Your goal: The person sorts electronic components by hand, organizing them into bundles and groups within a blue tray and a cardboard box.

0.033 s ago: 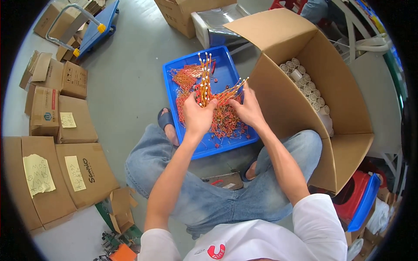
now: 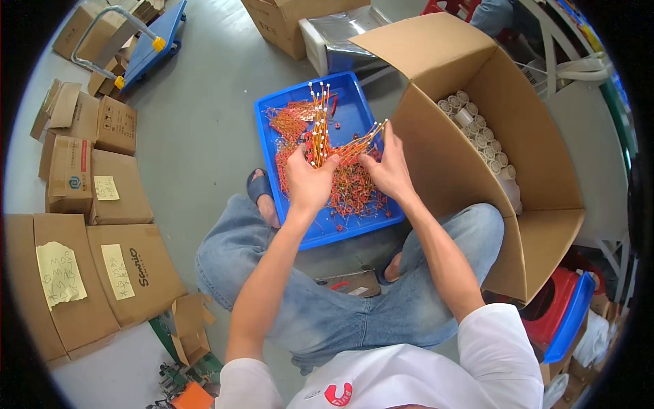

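My left hand (image 2: 310, 178) is closed around an upright bundle of orange and red wires (image 2: 320, 126) tipped with small white connectors. Across from it, my right hand (image 2: 391, 170) grips a smaller bunch of the same wires (image 2: 361, 144), slanting up to the right, with white ends by the fingertips. Both hands are over a blue plastic tray (image 2: 314, 238) on the floor. A tangled heap of wires with small dark and red parts (image 2: 354, 194) lies beneath the hands. Flatter wire bundles (image 2: 289, 119) rest along the tray's left side.
A large open carton (image 2: 449, 157) with several white rolls (image 2: 480, 140) stands close on the right. Stacked cartons (image 2: 116, 184) line the left, with a blue trolley (image 2: 153, 48) beyond. A red and blue plastic stool-like item (image 2: 558, 310) is at lower right. My knees flank the tray's near side.
My right fingertips have shifted very slightly upward along the wire ends. The left hand and its bundle look almost unchanged.
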### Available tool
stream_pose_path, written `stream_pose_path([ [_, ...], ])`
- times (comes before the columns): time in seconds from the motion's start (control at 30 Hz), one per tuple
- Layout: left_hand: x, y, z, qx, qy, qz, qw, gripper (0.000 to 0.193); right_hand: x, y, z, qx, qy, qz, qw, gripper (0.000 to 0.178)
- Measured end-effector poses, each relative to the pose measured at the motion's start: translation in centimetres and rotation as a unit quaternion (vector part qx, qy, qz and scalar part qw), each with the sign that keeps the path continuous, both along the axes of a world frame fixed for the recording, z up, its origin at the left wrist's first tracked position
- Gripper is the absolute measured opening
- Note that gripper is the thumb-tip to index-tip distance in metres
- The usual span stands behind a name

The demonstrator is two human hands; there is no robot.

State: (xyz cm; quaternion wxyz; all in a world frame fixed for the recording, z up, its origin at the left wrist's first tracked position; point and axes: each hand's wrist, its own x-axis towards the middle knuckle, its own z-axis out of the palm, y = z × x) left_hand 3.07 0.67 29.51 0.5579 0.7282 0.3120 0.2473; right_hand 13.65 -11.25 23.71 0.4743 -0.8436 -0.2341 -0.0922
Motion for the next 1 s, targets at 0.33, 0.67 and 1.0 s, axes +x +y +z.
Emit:
stream_pose_path([
  [0.33,-0.2,0.6,1.2,-0.1,-0.037,-0.029,0.994,0.029,0.9,-0.7,2.6,0.248,0.432,0.081,0.863,0.049],
  [0.67,-0.3,0.5,1.3,-0.147,-0.045,-0.034,0.988,0.03,1.5,-1.4,2.5,0.238,0.57,0.23,0.752,0.023],
  [1.0,-0.5,-0.3,-0.6,-0.036,-0.015,-0.004,0.999,0.02,0.7,-0.7,3.0,0.021,0.397,0.175,0.901,0.018],
])
